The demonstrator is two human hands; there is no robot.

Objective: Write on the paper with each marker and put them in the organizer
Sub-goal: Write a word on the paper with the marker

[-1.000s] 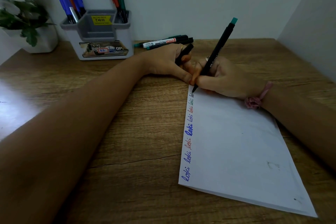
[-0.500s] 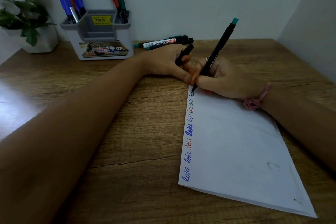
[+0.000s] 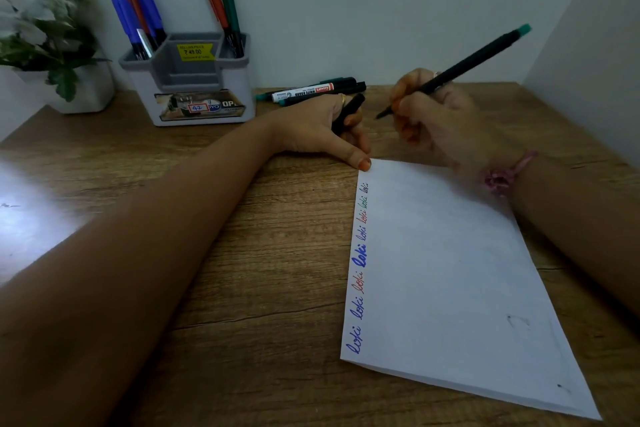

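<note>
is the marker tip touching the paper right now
Apart. The head view shows the marker held in the right hand, its tip hanging over bare table beyond the paper, whose far edge lies nearer the camera.

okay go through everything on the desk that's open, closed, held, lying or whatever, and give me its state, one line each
green-ended marker: uncapped, held by right hand, tip off the paper
cap: off, gripped in left hand
paper: flat, thumb on its corner
organizer: upright, five capped markers inside
markers on desk: lying capped
</note>
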